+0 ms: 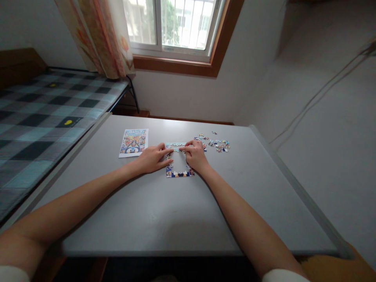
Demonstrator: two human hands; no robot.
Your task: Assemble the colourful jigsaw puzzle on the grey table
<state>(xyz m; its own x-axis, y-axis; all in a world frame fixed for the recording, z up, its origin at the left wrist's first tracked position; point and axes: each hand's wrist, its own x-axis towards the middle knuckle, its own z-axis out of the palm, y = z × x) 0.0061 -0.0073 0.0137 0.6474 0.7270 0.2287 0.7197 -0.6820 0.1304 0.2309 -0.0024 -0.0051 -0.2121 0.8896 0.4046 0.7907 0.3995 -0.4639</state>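
A jigsaw puzzle frame (pixel 180 175) lies flat on the table, its border pieces joined around a bare middle. My left hand (pixel 154 158) rests over its left side, with index finger and thumb spread apart and the index fingertip on the upper rows. From the other side, my right hand (pixel 197 156) reaches in with its index finger stretched onto the same rows, covering part of the right border. Between the two index fingertips is a light blue puzzle piece (pixel 176 149). Neither hand visibly lifts anything; what lies beneath the fingers is hidden.
Loose puzzle pieces (pixel 222 146) lie scattered beyond my right hand. A printed picture sheet (pixel 134 142) is left of my left hand. The grey table (pixel 141 223) stands beside a bed with a checked cover (pixel 58 103), below a window (pixel 173 25).
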